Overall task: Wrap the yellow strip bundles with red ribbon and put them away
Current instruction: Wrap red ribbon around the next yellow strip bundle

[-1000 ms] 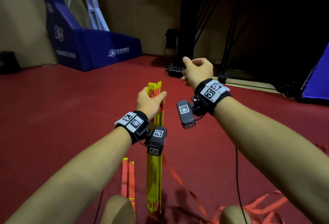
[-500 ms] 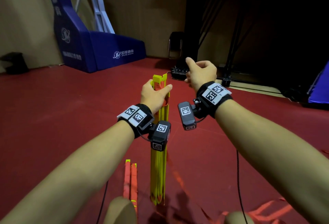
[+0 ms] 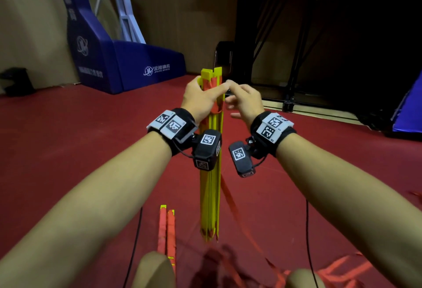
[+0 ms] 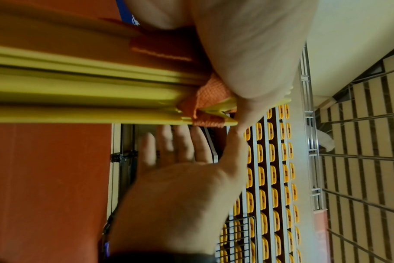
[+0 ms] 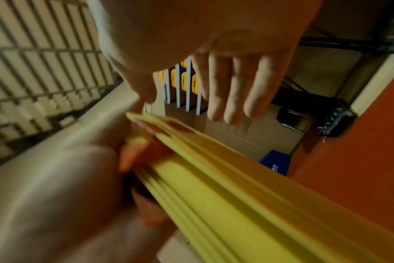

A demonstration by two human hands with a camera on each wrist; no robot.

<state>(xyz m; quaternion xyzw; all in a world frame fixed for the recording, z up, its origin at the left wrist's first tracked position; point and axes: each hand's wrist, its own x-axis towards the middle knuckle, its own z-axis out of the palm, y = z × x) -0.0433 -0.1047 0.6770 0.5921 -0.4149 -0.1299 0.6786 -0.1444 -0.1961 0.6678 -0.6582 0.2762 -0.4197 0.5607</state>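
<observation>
- The left hand is gripping the yellow strip bundle near its top, thumb and fingers curling round it and holding it upright over the red floor.
- The red ribbon is wrapping the bundle's top under that grip, and a loose length is trailing down to the floor on the right.
- The right hand is hovering just beside the bundle's top, fingers straight and spread, holding nothing; its index fingertip is reaching to the left thumb.
- A ribbon-wrapped bundle is lying on the floor just left of the upright one.
- A blue padded base is standing by the far wall.
</observation>
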